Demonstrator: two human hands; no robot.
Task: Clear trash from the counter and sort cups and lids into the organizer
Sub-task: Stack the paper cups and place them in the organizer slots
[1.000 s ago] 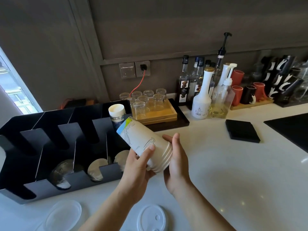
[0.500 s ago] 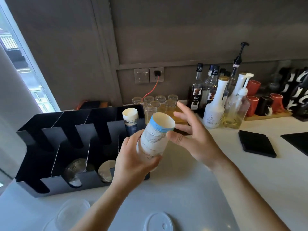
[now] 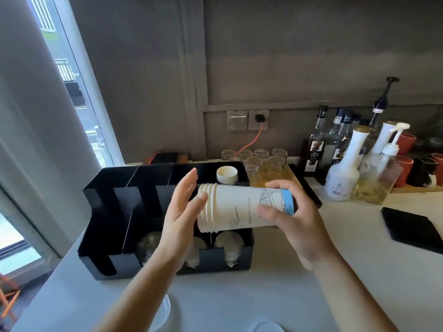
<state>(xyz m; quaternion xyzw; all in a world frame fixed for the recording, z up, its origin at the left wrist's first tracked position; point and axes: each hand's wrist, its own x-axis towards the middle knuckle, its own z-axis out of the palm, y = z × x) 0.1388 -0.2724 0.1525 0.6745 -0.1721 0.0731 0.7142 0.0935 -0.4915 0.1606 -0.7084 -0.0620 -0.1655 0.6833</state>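
1. Paper cup stack (image 3: pixel 235 209): I am holding it in the air, just above the right-hand end of the black organizer (image 3: pixel 100 212) on the counter (image 3: pixel 263 283).
2. Long axis: it is lying nearly level and running left to right across my view. The ridged rims are pointing left and the blue-banded end is pointing right.
3. Right hand (image 3: pixel 294 226): fingers and thumb are wrapping round the blue-banded end and carrying the stack.
4. Left hand (image 3: pixel 179 219): the fingers are lying straight, the palm is facing the rim end and the thumb is touching the rims. It is gripping nothing.
5. Slots: the dividers are running front to back, so the stack is lying crosswise to them. I am judging that it needs turning before it goes in.
6. Neighbour: a second cup stack (image 3: pixel 226 174) is standing in the rear right compartment, just behind the held one.
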